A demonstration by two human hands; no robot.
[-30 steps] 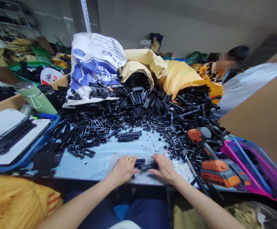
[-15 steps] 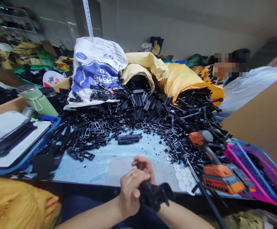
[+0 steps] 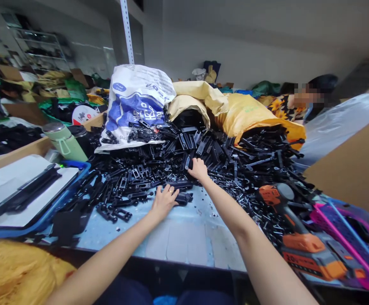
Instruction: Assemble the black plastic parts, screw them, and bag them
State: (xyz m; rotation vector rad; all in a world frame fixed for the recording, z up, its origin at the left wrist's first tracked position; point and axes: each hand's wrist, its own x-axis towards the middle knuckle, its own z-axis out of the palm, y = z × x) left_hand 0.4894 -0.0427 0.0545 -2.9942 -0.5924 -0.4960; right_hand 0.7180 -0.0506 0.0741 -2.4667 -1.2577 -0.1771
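Note:
A big heap of black plastic parts covers the far half of the pale blue table. My left hand lies over a long black plastic piece at the heap's near edge, fingers curled onto it. Farther in, my right hand reaches into the heap and its fingers close on black parts there; which part it grips is hidden.
An orange cordless drill lies at the right beside a pink and blue basket. A blue tray with a white sheet and a green flask stand left. White and yellow sacks back the heap. Another person sits beyond it.
Both hands left the table's near edge, where they held a black part, and reached forward to the heap. The camera view tilted up slightly.

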